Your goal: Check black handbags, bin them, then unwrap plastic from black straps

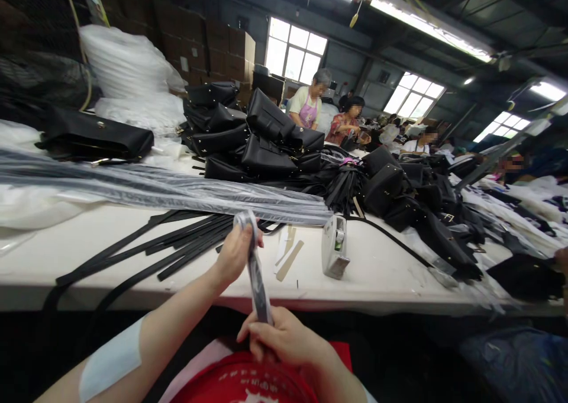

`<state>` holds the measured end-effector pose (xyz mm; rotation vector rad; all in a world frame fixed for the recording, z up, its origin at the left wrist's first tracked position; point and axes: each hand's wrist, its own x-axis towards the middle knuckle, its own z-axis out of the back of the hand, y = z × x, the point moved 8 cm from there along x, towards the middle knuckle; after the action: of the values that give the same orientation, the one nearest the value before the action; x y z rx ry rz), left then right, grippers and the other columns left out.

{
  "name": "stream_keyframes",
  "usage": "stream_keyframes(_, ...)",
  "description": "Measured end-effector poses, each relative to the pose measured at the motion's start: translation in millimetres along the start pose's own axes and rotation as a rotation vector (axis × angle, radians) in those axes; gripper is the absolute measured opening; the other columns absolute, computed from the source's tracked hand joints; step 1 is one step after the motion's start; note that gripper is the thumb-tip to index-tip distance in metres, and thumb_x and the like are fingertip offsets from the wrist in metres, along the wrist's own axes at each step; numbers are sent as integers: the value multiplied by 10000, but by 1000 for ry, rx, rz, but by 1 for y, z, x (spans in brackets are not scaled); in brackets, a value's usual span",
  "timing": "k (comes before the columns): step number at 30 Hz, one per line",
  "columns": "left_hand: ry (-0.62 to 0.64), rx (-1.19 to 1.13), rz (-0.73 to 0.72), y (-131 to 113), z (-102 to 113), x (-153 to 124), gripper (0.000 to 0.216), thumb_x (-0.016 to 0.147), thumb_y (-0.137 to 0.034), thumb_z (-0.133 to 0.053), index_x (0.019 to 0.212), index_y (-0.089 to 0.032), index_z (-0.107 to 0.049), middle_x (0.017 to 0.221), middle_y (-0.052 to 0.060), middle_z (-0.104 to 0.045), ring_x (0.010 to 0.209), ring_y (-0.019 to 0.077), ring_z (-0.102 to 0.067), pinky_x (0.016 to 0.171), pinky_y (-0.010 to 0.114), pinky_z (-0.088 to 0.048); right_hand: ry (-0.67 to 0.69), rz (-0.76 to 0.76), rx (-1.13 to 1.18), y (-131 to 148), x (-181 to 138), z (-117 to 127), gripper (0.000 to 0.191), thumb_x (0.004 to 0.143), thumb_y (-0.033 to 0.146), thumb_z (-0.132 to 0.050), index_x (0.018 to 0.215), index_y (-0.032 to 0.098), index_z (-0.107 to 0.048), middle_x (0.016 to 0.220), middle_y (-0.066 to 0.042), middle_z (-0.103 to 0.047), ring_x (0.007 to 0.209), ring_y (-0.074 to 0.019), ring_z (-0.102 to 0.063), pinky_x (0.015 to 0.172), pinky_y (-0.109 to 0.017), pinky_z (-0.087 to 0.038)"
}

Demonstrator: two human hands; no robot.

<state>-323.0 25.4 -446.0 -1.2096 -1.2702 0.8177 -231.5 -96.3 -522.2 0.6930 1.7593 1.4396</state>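
My left hand (235, 250) is raised over the table's front edge, closed on the upper end of a black strap in a clear plastic sleeve (256, 273). Lower down, my right hand (279, 338) is closed on the same wrapped strap near my lap. The strap runs almost upright between the two hands. Several bare black straps (177, 243) lie on the white table (390, 273) just behind my left hand.
A long stack of plastic-sleeved straps (155, 187) crosses the table. A tape dispenser (335, 246) stands to the right of my hands. Black handbags (261, 136) are piled behind, more to the right (421, 202). Other people (308, 104) sit at the far end.
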Motion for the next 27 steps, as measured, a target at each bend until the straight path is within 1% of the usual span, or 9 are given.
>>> stream_keyframes(4,446,562,-191,23,-46,-37,478,859,-585,-389,903,-154,-592,800,82,-605,743,232,-531,738,369,-405,-130,240,446,37,-10,27,351,913,431,-458,925,132,-643,419,94,-373,314,-50,-244,490,-236,-408)
stream_keyframes(7,610,576,-36,38,-59,-55,500,911,-543,-288,794,-177,-607,742,58,-613,699,202,-553,672,312,-399,-303,272,439,50,-22,60,577,943,544,-261,1029,124,-647,462,68,-389,322,-71,-253,519,-289,-445)
stream_keyframes(9,636,468,196,48,-58,-60,585,911,-583,-227,680,-175,-576,576,21,-542,542,161,-511,549,275,-376,-495,381,242,66,-38,82,671,935,598,-165,1089,144,-634,563,10,-494,420,-116,-418,618,-339,-481)
stream_keyframes(11,699,299,407,55,-60,-68,631,883,-648,-217,646,-172,-557,477,-10,-467,412,129,-431,434,251,-321,-721,533,-140,88,-59,95,542,914,589,-329,1098,182,-637,782,-60,-609,709,-184,-579,807,-388,-471)
stream_keyframes(13,778,123,533,56,-65,-78,639,860,-678,-261,659,-158,-573,442,-23,-447,355,106,-371,377,236,-277,-805,576,-568,99,-65,90,391,845,510,-553,1074,209,-653,1035,-95,-623,1014,-240,-549,965,-419,-388)
stream_keyframes(16,772,-158,675,58,-68,-90,614,854,-668,-321,689,-145,-598,374,-47,-391,315,90,-304,356,224,-238,-511,361,-751,62,-35,69,365,869,508,-529,1007,195,-656,1009,-89,-644,967,-222,-568,904,-382,-430)
stream_keyframes(19,633,-418,819,71,-64,-98,643,828,-702,-324,531,-169,-528,304,-53,-294,313,101,-336,390,233,-303,-293,161,-380,4,-10,49,510,940,577,-307,1027,154,-579,764,-43,-629,602,-130,-550,595,-259,-466)
stream_keyframes(22,534,-466,856,88,-55,-102,695,821,-729,-278,384,-198,-381,313,-20,-320,373,111,-418,528,272,-425,-264,104,-171,-25,0,37,571,930,618,-265,1022,133,-552,758,-47,-617,535,-111,-510,508,-227,-427)
stream_keyframes(27,354,81,465,96,-16,-88,430,825,-576,-487,918,-179,-626,806,29,-649,759,188,-581,745,315,-464,-181,29,-602,-26,-2,33,420,930,518,-392,984,160,-605,884,-62,-652,758,-174,-581,705,-275,-454)
